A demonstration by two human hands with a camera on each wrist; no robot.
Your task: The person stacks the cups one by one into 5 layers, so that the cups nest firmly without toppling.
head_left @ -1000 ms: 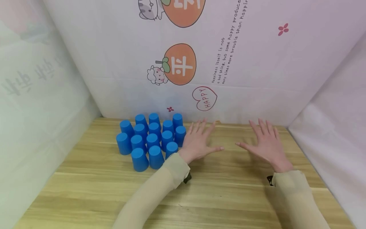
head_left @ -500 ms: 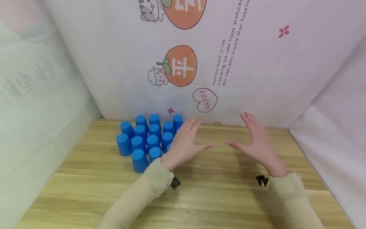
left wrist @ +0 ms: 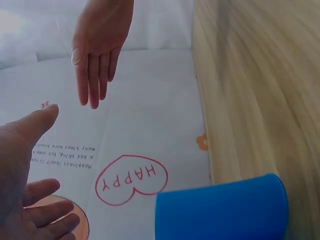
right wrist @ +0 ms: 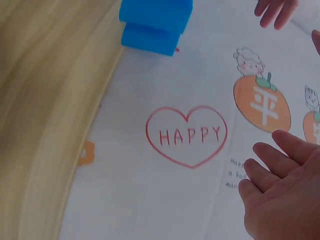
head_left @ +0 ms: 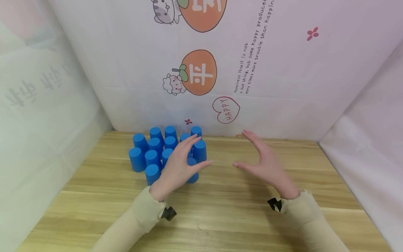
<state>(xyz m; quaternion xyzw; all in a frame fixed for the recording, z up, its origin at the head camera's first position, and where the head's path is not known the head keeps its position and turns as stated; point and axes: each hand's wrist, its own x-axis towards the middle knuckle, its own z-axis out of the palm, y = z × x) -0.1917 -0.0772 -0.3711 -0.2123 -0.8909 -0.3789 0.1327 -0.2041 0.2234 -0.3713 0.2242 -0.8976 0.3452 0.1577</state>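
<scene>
Several blue cups point(head_left: 137, 160) stand upside down in a close group on the left half of the table. Over the front right of that group hovers my left hand point(head_left: 176, 166), thumb and fingers spread apart, holding nothing and hiding some of the cups. My right hand point(head_left: 266, 164) is held above the wood to the right, its thumb and fingers apart and nothing in its grasp. The left wrist view has one blue cup point(left wrist: 222, 210) near the left hand. In the right wrist view, blue cups point(right wrist: 155, 20) appear at the top, well away from the right hand point(right wrist: 285, 190).
A wooden table point(head_left: 217, 217) spans the lower part of the head view. White printed cloth point(head_left: 267, 108) rises at its back edge, and pale cloth walls point(head_left: 47, 105) flank both sides.
Both hands have moved left, the left one from the cups' right side to over their front right. The right hand's fingers have come closer together. The cups look unmoved.
</scene>
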